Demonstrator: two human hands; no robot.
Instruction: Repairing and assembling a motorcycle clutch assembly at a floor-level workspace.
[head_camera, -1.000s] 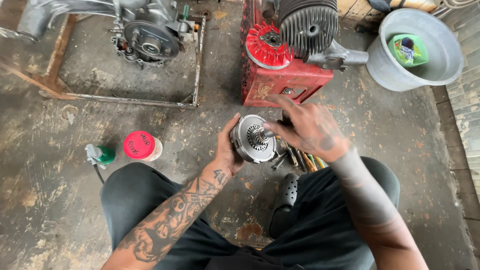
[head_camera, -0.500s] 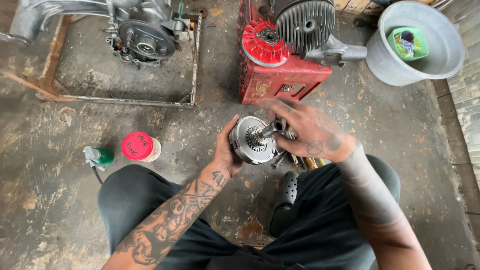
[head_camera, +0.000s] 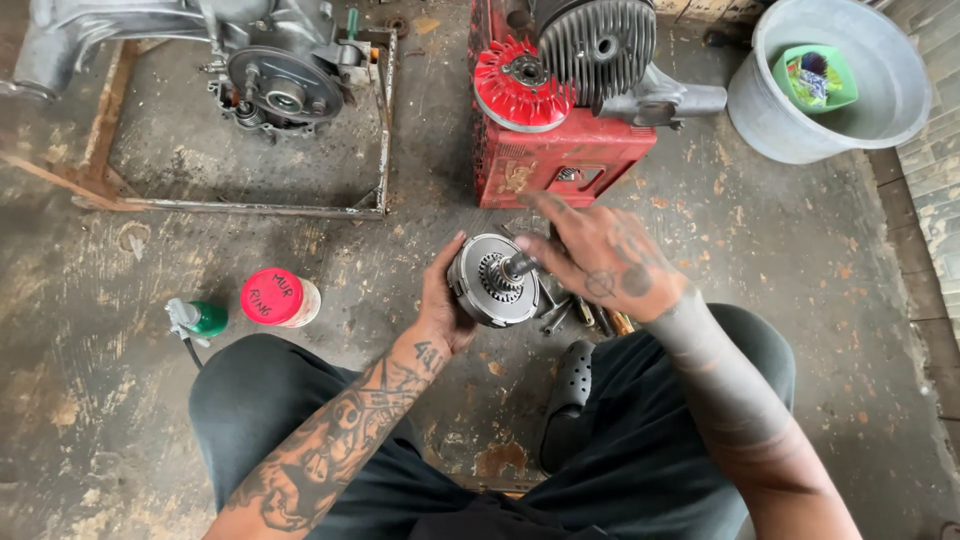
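Stained concrete floor (head_camera: 820, 300) all around, seen from a seated position.

Far left: grey engine (head_camera: 280, 90) inside a steel frame. Far centre: red crate (head_camera: 560, 165) carrying a finned cylinder (head_camera: 590, 45) and a red fan wheel (head_camera: 520, 90). Far right: grey basin (head_camera: 765, 125) with a small green tub (head_camera: 815, 78) inside. Near centre: black clog (head_camera: 570, 395). Near left: red-lidded jar (head_camera: 275, 297), with a green spray bottle (head_camera: 200, 320) just beside it.

In the middle, above the floor and just near of the crate: round clutch pack (head_camera: 490, 285), gripped from the left side and back by the left hand (head_camera: 440, 305), toothed face turned up and to the right. Right hand (head_camera: 600, 262) over the face, fingers spread, thumb side at the short metal stub (head_camera: 520, 267) in the centre. Pinched or merely touched, impossible to tell.

Probably best done this way:
- Brace the left wrist against the knee to steady the pack.
- Hold the stub square to the toothed hub, not tilted.
- Turn with light fingertip pressure and feel for binding rather than forcing.
- Work above the lap, well apart from the loose tools (head_camera: 575, 318) lying beneath, to avoid losing any dropped part among them.
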